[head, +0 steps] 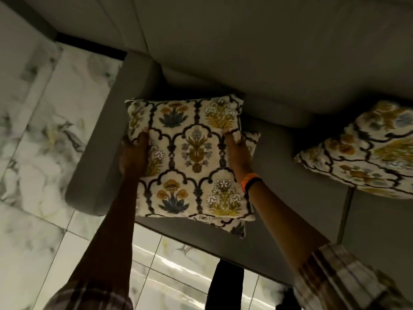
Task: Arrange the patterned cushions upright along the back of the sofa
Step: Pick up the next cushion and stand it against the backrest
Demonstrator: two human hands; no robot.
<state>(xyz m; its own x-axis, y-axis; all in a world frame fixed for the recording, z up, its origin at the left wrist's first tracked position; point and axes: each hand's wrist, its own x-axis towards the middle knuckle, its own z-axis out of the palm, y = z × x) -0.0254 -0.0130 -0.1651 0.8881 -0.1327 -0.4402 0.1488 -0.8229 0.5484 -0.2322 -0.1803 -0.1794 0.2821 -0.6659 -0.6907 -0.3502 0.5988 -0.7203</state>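
Both hands, left hand (133, 153) and right hand (234, 148), clamp the cream floral-patterned square cushion (190, 159) by its sides; stood carelessly against the grey fabric sofa back (245, 70), it may flop forward.

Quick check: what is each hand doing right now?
Left hand: closed on the left edge of the patterned cushion.
Right hand: closed on the same cushion's right edge.
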